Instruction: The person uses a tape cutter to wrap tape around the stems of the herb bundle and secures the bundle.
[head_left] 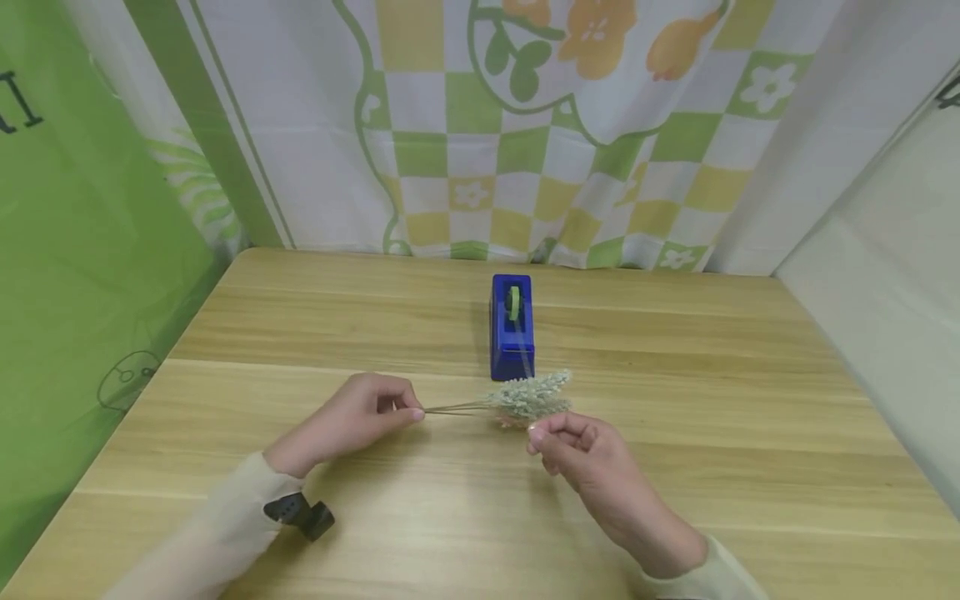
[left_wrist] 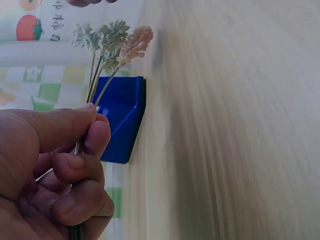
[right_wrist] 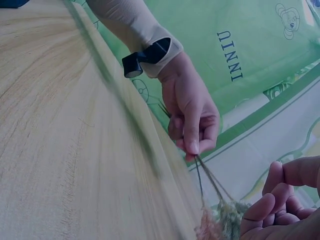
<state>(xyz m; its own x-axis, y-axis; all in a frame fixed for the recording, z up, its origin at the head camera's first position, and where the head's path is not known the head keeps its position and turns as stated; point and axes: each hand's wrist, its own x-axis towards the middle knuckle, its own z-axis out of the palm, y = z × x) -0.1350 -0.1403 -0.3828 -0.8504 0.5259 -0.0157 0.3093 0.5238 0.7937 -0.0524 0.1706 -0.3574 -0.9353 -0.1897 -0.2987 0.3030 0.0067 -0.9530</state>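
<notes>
My left hand (head_left: 375,412) pinches the thin stems of a small bunch of dried flowers (head_left: 531,398) between thumb and forefinger. Pale green heads and one pinkish head (left_wrist: 137,44) point away from that hand, to the right. Beside the heads is my right hand (head_left: 592,467), thumb and forefinger together with a tiny shiny bit at their tips. A blue tape dispenser (head_left: 512,362) stands just behind the flowers. From its yellow-green roll (head_left: 513,304), a clear strip of tape (head_left: 525,357) slants toward the right fingertips; the flowers hide its lower part.
Both hands work above a light wooden table (head_left: 675,375). A checked curtain (head_left: 547,150) hangs along its far edge, with green cloth (head_left: 90,250) at the left and pale cloth (head_left: 885,275) at the right. A black wrist device (head_left: 300,514) sits on the left sleeve.
</notes>
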